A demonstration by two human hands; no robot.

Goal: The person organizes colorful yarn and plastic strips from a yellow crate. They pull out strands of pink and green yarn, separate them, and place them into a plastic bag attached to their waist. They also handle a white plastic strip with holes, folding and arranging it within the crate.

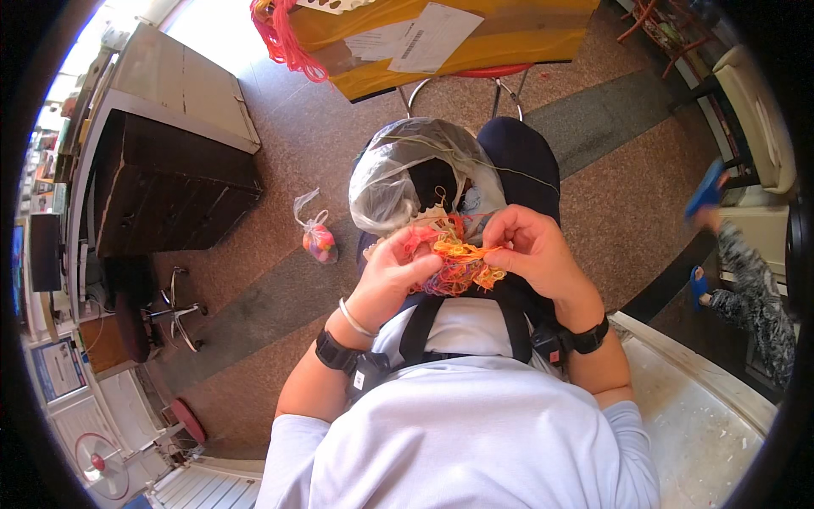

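Over my lap, my left hand [407,257] pinches pink-red strands at the left side of a tangle of multicoloured thread [461,270]. My right hand [524,248] grips orange-yellow strands of the same tangle between thumb and fingers. The bundle is loose and knotted, in orange, yellow, red and purple. Just beyond it, a clear plastic bag [388,191] lies gaping across my knees, with a pale blue bundle [472,200] partly visible inside. A thin green thread [528,181] trails over the bag and my right knee. A perforated card [435,219] is partly hidden behind the tangle.
A small tied bag of colourful pieces [319,245] sits on the floor at left. Ahead stands a tape-covered box [528,32] on a red stool [496,71], with pink-red thread skeins [292,48] hanging off it. At right, another person's legs [753,286] show in blue slippers.
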